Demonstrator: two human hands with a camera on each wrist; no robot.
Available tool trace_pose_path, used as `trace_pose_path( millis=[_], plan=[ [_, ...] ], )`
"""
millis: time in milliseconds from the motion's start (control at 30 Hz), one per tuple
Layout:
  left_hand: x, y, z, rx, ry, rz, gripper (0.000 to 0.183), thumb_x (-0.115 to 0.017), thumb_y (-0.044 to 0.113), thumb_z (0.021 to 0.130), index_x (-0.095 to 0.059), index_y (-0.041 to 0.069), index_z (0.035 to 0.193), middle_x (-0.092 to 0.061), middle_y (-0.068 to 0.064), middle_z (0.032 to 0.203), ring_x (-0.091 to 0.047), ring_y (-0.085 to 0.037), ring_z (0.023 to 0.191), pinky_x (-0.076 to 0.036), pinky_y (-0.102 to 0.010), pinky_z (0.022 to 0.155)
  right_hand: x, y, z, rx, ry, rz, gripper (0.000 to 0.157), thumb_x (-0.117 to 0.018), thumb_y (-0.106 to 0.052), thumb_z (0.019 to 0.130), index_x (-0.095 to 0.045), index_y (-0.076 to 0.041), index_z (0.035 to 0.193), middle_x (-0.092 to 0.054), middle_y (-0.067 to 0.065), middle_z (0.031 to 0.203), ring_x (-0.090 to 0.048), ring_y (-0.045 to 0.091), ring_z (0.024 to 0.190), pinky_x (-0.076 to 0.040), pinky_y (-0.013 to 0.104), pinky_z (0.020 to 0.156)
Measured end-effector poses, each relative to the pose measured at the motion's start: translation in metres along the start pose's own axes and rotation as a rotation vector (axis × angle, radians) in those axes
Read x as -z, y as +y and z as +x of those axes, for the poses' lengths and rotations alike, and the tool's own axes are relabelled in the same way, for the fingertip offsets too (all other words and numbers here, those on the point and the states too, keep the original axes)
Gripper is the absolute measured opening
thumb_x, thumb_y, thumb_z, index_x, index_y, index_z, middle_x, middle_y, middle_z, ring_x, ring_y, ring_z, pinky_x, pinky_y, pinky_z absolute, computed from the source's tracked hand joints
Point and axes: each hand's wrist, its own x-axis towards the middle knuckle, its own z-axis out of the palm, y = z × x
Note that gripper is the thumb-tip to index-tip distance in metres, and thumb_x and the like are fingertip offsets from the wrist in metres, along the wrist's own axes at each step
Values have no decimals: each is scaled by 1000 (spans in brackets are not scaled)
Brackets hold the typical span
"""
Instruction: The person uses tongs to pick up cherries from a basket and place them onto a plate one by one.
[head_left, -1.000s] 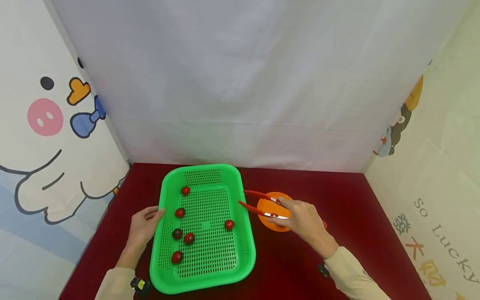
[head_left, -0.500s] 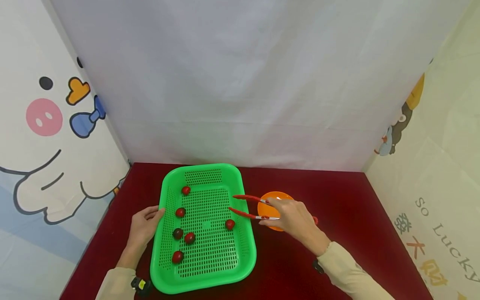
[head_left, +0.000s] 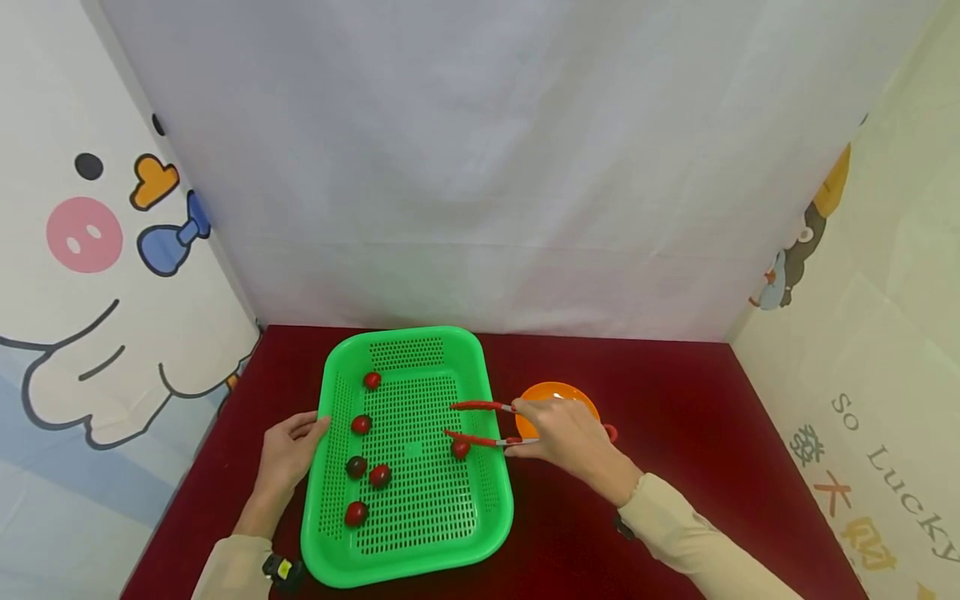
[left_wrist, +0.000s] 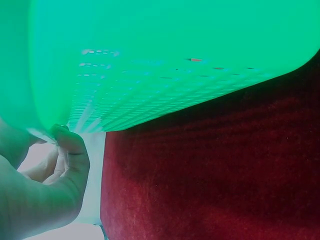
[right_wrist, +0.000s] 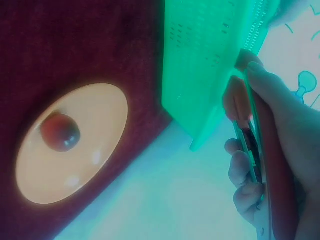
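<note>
A green plastic basket (head_left: 408, 572) with a slotted floor holds several cherry tomatoes, one of them dark (head_left: 356, 467). My left hand (head_left: 288, 454) pinches the basket's left rim between thumb and fingers. In my right hand (head_left: 566, 437) are red tongs (head_left: 474, 406), their arms spread with nothing between the tips. The tips reach over the basket's right wall, the nearer one just above a tomato (head_left: 461, 451) and partly covering it. An orange plate (head_left: 546, 390) lies beneath my right hand, mostly hidden in the head view. One tomato (right_wrist: 61, 132) sits on this plate in the right wrist view.
Dark red cloth (head_left: 660, 392) covers the table. A pale curtain (head_left: 487, 167) hangs behind it. Cartoon-printed sheets stand at the left (head_left: 82, 333) and right (head_left: 885, 358).
My right hand and the tongs have moved left, and the tips have gone from the basket's right rim to above the tomato there. My left hand stays at the rim.
</note>
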Motion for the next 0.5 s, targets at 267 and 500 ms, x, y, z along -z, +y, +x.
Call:
trace_pose_path(
  millis=[267,500],
  plan=[
    [0,0,-1,7,5,9,54,-58,34,107,-55,-8,141,-60,-30,133,-67,-12,91,-54,-19,69,0,-7,10,52,-65,-45,65,-93,-54,67,-73,-7,108,-53,-5,60,-32,6,48,-31,16,43],
    [0,-1,1,12,0,12,57,-58,36,107,-54,-8,142,-58,-31,135,-67,-23,101,-53,-19,70,1,-12,17,70,-153,-78,65,-93,-55,68,-73,-6,107,-60,-5,66,-37,7,47,-38,19,44]
  ],
)
